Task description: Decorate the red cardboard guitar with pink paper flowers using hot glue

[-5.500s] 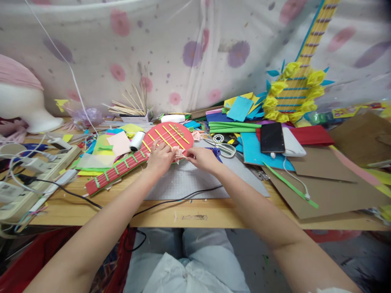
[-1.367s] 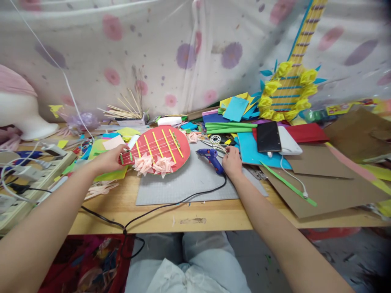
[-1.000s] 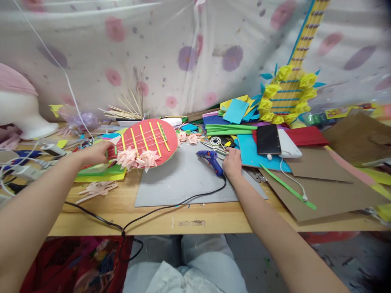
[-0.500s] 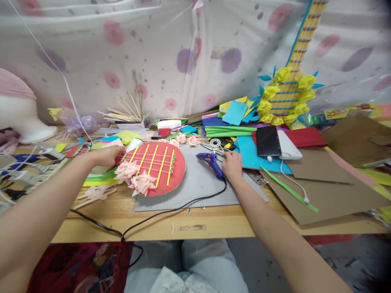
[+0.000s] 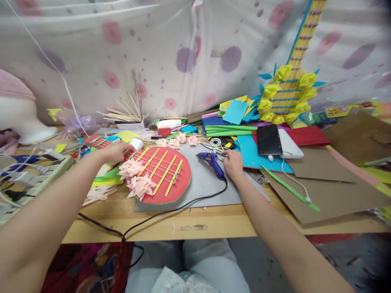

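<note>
My left hand [image 5: 117, 151] is closed around the neck of a red paper guitar [image 5: 180, 179]. The guitar carries yellow strips, thin strings and pale pink paper flowers [image 5: 141, 184] on its left side. Its body lies over a grey cutting mat [image 5: 201, 191]. Just right of a blue hot glue gun [image 5: 214, 165], my right hand [image 5: 233, 165] rests low over the mat with curled fingers. Grey metal handles [image 5: 216, 149] of a tool reach toward its fingertips, whose grip is partly hidden. The glue gun's black cord runs left across the mat.
Several pink flowers [image 5: 181, 139] sit behind the mat. A phone [image 5: 269, 140], a white power bank [image 5: 290, 144] and brown cardboard [image 5: 330, 187] lie right. A yellow paper guitar [image 5: 287, 95] leans at the back. A power strip [image 5: 51, 175] and foam head [image 5: 21, 118] stand left.
My left hand has shifted right with the red guitar, whose body has turned slightly and slid toward the right and the near edge. My right hand has barely moved.
</note>
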{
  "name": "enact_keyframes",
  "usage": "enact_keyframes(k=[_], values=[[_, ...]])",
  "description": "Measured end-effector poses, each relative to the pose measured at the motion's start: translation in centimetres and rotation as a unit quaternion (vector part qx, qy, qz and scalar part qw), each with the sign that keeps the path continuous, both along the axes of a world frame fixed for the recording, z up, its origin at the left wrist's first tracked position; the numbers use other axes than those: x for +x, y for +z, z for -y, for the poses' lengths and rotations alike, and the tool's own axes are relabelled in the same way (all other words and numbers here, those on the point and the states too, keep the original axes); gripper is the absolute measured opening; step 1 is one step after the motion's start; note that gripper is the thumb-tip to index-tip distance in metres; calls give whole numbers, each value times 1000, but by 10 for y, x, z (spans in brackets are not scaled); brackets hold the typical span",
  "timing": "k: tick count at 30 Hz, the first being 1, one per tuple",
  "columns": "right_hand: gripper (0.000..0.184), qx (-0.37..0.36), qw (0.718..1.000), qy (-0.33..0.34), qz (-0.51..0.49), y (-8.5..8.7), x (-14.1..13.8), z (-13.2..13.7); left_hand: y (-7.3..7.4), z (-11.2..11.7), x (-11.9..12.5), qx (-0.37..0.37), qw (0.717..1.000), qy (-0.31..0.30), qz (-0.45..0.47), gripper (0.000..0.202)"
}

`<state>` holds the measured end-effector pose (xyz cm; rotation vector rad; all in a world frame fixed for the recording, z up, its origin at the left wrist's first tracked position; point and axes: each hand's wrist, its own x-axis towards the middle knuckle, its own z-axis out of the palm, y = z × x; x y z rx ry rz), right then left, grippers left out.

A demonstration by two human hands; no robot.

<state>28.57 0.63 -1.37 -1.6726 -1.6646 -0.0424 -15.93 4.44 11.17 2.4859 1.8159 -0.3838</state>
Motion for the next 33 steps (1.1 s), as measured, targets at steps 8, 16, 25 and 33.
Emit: enact_keyframes(k=[8,16,25,33], values=[[36,-5,998,52,-46,6,5,5,4,-26,21,11,999,17,-35,69],[43,-39,992,96,-77,11,7,7,27,-55,47,46,997,48,-29,68],[58,-188,935,265,-139,38,14,32,-4,-79,116,16,993,104,49,68],[60,-198,955,217,-46,31,-2,33,-28,-96,136,-15,987,153,43,73]])
